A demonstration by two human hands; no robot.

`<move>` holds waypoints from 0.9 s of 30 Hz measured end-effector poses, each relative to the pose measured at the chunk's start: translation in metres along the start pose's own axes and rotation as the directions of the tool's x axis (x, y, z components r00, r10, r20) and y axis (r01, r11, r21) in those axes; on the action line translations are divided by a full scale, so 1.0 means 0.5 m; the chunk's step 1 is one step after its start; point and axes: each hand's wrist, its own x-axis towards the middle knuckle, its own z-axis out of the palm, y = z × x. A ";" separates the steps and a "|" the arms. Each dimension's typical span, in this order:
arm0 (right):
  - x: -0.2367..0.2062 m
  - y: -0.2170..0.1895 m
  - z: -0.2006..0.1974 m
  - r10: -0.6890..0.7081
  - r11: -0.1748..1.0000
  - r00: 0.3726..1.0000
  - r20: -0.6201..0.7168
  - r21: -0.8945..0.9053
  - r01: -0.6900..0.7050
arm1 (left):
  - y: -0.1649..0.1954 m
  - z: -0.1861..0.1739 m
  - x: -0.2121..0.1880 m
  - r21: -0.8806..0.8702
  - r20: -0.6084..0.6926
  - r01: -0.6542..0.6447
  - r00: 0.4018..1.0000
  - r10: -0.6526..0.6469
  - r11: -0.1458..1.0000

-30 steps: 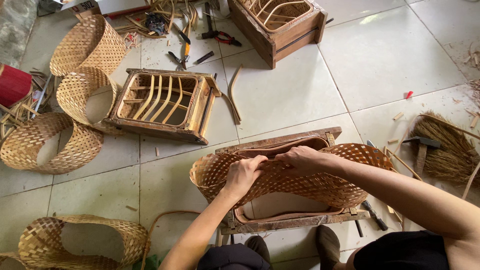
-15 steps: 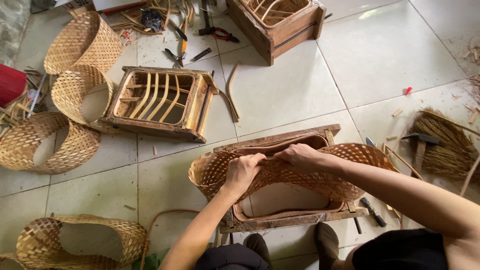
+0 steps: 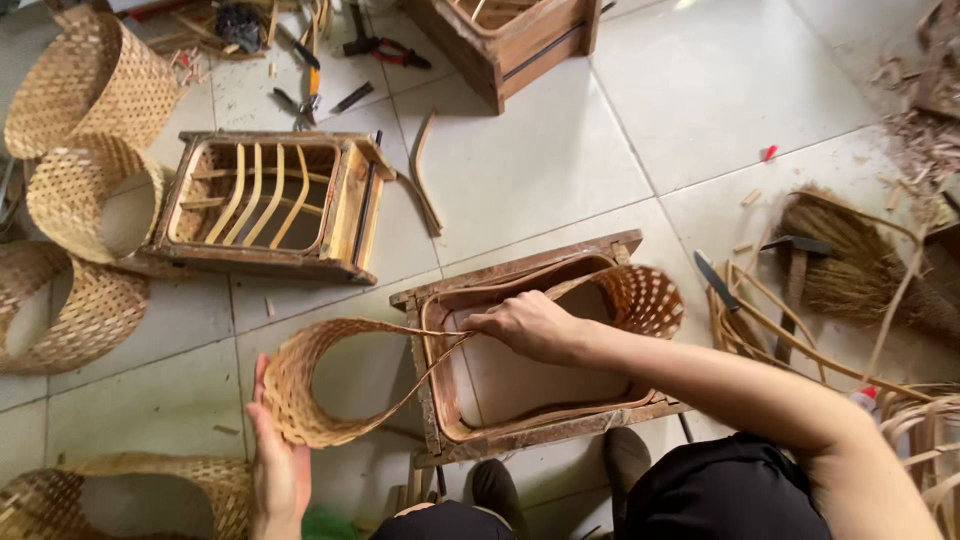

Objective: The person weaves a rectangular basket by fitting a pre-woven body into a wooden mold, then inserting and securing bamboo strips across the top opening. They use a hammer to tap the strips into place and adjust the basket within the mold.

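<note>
left hand [image 3: 275, 470] flat and spread against the woven band [image 3: 330, 385], right hand [image 3: 525, 325] pinching its strip; best fed evenly into the wooden mould [image 3: 520, 275].

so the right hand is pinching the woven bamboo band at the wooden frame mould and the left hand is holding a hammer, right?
Not quite. In the head view the left hand holds no hammer; its open palm rests against the outside of the woven bamboo band. The right hand does pinch that band over the wooden frame mould.
</note>
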 end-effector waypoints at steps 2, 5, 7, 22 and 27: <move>-0.001 0.001 0.039 0.020 0.998 1.000 0.021 0.064 -0.021 | -0.013 -0.011 -0.017 0.032 -0.009 0.067 0.998 -0.067 0.997; -0.023 0.024 0.070 0.031 0.993 0.999 -0.024 0.116 -0.028 | -0.044 -0.010 -0.014 0.078 0.016 0.203 0.979 -0.205 0.976; -0.045 0.046 0.072 0.074 0.990 0.997 0.032 0.117 -0.077 | -0.079 0.017 0.003 0.057 0.071 0.309 0.947 -0.312 0.949; -0.162 0.160 0.116 0.295 0.953 0.935 0.200 -0.129 -0.273 | -0.277 0.211 0.042 0.148 0.247 0.377 0.881 -0.403 0.914; -0.124 0.145 0.211 0.297 0.919 0.941 0.163 -0.318 -0.234 | -0.396 0.233 0.113 0.004 0.219 0.579 0.795 -0.565 0.815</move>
